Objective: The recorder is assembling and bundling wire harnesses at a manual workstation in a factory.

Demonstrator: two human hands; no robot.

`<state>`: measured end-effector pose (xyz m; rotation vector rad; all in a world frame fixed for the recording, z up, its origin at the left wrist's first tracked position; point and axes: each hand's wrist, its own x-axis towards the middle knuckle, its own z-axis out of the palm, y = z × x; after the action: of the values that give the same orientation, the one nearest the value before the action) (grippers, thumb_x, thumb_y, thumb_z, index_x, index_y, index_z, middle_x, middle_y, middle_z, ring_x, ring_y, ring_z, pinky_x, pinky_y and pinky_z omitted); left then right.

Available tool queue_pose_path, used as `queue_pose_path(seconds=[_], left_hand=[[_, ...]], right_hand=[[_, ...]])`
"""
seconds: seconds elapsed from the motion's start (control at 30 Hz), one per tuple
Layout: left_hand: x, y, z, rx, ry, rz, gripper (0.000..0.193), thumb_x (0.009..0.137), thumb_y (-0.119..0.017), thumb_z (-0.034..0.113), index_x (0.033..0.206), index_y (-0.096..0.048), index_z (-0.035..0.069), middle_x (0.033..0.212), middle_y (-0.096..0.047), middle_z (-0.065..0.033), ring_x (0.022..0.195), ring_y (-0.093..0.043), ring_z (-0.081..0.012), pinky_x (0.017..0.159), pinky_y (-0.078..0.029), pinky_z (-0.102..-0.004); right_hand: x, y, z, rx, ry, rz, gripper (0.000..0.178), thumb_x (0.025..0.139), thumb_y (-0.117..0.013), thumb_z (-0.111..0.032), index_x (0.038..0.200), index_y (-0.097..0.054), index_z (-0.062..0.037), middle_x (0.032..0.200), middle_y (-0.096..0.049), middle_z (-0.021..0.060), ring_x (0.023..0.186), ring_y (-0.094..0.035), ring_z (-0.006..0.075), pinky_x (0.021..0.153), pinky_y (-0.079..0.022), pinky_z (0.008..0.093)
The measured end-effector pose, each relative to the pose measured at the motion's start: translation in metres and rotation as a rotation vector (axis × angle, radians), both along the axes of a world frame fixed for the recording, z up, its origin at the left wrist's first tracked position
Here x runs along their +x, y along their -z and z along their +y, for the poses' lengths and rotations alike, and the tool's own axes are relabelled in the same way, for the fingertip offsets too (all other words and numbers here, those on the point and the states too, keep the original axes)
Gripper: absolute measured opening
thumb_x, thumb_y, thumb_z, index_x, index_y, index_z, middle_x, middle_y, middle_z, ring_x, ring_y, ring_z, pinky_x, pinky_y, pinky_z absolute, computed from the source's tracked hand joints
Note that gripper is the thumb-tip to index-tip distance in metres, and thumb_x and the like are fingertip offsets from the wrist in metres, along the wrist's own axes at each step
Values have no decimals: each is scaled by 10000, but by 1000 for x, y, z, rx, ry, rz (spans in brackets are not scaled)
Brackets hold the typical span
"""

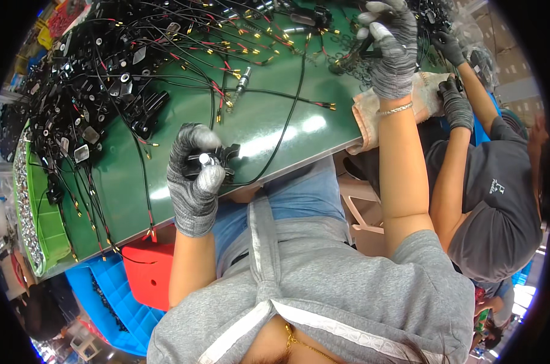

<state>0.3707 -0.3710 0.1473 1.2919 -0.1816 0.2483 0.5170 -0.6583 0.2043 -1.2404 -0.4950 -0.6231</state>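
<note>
My left hand (193, 182), in a grey knit glove with pale fingertips, is closed around a black plastic part (229, 155) above the table's near edge. A small round white piece (204, 159) shows at its fingers. From this part a black cable (281, 136) loops over the green tabletop (263, 115). My right hand (394, 51), gloved alike, is raised at the far right side of the table. Its fingers are bent together by something dark that I cannot make out. Thin black rings or springs (350, 60) lie beside that hand.
Black parts (56, 109) are heaped at the left. Cables with red and gold ends (226, 51) spread across the back. A green tray (50, 230) holds small metal pieces. Below stand a blue crate (114, 303) and red stool (147, 276). A co-worker (481, 182) works close at right.
</note>
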Motion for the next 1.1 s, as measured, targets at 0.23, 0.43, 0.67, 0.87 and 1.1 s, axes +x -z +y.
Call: queue_pose_path(seconds=[0.23,0.43,0.67,0.87,1.1], left_hand=[[2,8,10,141,13,-149,473,725,-767,507,847,-579,92,1042,-479,-55,885,-532,-160,814,-483,-316],[1,5,4,-16,150,-149,447,773,-712,523,826,-612,91,979,-535,-80,889,-544,-180,813,-490,-334],[0,4,12,-37,215,-97,424,824,-677,485,697,-575,94,869,-525,-74,870,-516,-194,810,-456,-344],[1,3,0,-70,125,-173,464,814,-671,445,622,-611,26,772,-584,-115,698,-525,-187,648,-418,-306],[2,1,4,-32,126,-112,444,798,-689,423,624,-616,21,781,-596,-128,689,-538,-188,631,-424,-305]], right_hand=[[-31,-3,21,83,-405,147,552,759,-645,-53,1284,-478,-85,1024,-556,70,817,-572,146,622,-513,228],[-38,2,16,122,-280,102,581,750,-670,-76,1291,-460,-84,1013,-545,72,825,-565,145,627,-513,229],[-35,-1,9,133,-256,-30,582,746,-675,-78,1288,-463,-76,1011,-549,83,813,-568,152,613,-519,232],[-38,6,6,135,-250,37,593,746,-674,-85,1299,-460,-71,1017,-553,95,796,-571,156,601,-523,232],[-41,6,9,182,-288,79,596,740,-678,-88,1296,-467,-60,1011,-571,100,789,-578,158,592,-524,231]])
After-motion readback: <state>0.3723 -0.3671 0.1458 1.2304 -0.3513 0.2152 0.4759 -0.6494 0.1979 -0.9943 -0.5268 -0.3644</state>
